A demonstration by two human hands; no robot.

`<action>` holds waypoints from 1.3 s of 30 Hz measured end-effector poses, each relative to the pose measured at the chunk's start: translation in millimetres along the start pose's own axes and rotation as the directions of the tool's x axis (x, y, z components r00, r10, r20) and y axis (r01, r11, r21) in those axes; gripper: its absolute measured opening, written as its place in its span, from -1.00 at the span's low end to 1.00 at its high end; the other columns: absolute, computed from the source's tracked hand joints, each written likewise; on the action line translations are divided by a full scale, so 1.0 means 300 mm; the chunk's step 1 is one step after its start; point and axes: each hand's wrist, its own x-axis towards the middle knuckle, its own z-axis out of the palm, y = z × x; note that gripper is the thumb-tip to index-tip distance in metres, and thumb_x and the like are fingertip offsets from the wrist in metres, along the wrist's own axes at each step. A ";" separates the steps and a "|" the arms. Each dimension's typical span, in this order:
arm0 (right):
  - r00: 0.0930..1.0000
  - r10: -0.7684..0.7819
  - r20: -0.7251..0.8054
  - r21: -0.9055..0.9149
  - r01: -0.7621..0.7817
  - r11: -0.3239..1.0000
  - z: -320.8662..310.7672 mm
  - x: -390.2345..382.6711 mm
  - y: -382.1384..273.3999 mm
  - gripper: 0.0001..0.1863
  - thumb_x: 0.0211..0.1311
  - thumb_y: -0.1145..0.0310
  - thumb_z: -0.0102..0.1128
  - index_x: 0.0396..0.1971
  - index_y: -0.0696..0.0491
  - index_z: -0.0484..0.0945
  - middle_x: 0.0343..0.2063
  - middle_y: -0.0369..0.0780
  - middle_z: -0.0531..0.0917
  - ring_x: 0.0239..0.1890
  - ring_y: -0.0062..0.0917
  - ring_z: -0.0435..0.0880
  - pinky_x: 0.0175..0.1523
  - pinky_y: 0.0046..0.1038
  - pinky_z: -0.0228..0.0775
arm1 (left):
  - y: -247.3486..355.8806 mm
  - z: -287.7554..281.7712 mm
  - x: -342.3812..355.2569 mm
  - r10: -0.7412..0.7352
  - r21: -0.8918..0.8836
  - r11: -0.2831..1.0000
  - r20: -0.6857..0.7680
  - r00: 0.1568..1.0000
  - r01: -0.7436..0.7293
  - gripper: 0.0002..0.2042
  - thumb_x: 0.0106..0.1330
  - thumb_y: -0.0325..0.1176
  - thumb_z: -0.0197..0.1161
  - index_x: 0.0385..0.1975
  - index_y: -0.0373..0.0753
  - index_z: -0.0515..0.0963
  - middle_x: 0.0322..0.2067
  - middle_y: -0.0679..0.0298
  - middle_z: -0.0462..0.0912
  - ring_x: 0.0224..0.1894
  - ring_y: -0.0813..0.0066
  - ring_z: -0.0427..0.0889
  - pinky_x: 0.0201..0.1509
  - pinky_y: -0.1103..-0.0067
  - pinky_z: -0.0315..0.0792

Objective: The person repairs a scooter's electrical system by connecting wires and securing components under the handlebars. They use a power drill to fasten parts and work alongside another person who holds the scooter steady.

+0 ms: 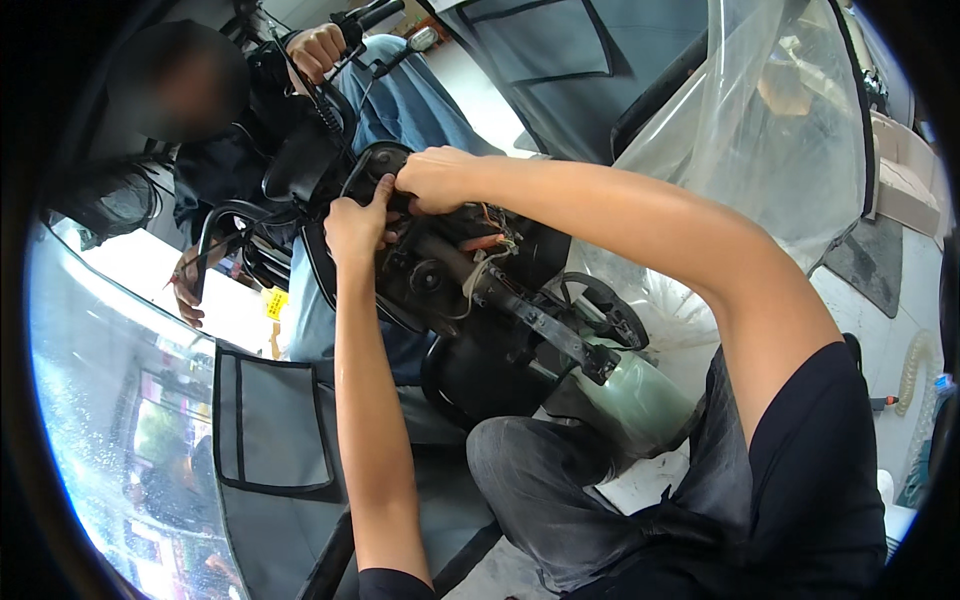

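My left hand [355, 225] is at the upper part of an opened black vehicle housing [425, 295], thumb pointing up and fingers curled, partly hidden behind it. My right hand [432, 182] is closed just to the right, touching a black panel [380, 158]; I cannot make out what lies in its fingers. Below both hands is a dark steering column [530, 325] with orange and pale wires [485, 242] and a round black wheel-like part [615, 310]. A pale green fender [640, 400] is at its lower end.
Another person [215, 175] in dark clothing faces me, hands on or beside the handlebars [355, 30]. A clear plastic cover [760, 170] hangs at right, grey fabric panels [275, 425] and a windscreen [120, 420] at left. A coiled hose [915, 370] lies on the right.
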 end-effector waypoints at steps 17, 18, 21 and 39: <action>0.949 0.007 0.314 -0.158 0.046 0.986 -0.084 0.088 0.053 -0.77 0.26 0.22 0.22 -0.14 -0.14 0.75 -0.35 -0.22 0.78 -0.28 -0.29 0.79 -0.16 -0.21 0.58 | -0.026 0.075 -0.020 0.052 -0.025 0.998 -0.095 0.994 -0.055 -0.38 0.00 0.20 0.56 -0.53 -0.41 0.70 -0.57 0.17 0.76 -0.56 0.51 0.74 -0.41 0.63 0.58; 0.958 -0.001 0.286 -0.148 0.045 0.988 -0.078 0.089 0.057 -0.77 0.24 0.22 0.24 -0.14 -0.15 0.75 -0.29 -0.20 0.78 -0.15 -0.26 0.77 -0.10 -0.19 0.57 | -0.039 0.086 -0.018 0.065 -0.105 0.992 -0.110 0.992 -0.077 -0.42 0.01 0.15 0.59 -0.53 -0.40 0.69 -0.59 0.19 0.76 -0.55 0.51 0.75 -0.41 0.63 0.57; 0.971 -0.088 0.223 -0.119 0.117 0.986 -0.056 0.092 0.065 -0.75 0.23 0.22 0.25 -0.12 -0.12 0.74 -0.24 -0.18 0.78 -0.08 -0.21 0.74 -0.05 -0.17 0.55 | -0.073 0.084 -0.002 0.055 -0.244 0.967 -0.083 0.995 -0.073 -0.48 0.03 0.08 0.60 -0.51 -0.38 0.68 -0.60 0.23 0.75 -0.57 0.52 0.73 -0.44 0.65 0.53; 0.952 0.216 0.218 0.097 -0.241 0.966 -0.061 0.098 0.040 -0.72 0.14 0.41 -0.02 -0.47 0.08 0.74 -0.48 -0.24 0.78 -0.41 -0.43 0.79 -0.18 -0.34 0.59 | -0.002 0.114 -0.061 -0.137 -0.135 0.985 -0.217 0.967 0.109 -0.63 0.01 -0.10 0.59 -0.36 -0.27 0.71 -0.32 0.06 0.79 -0.11 0.05 0.75 0.05 0.29 0.57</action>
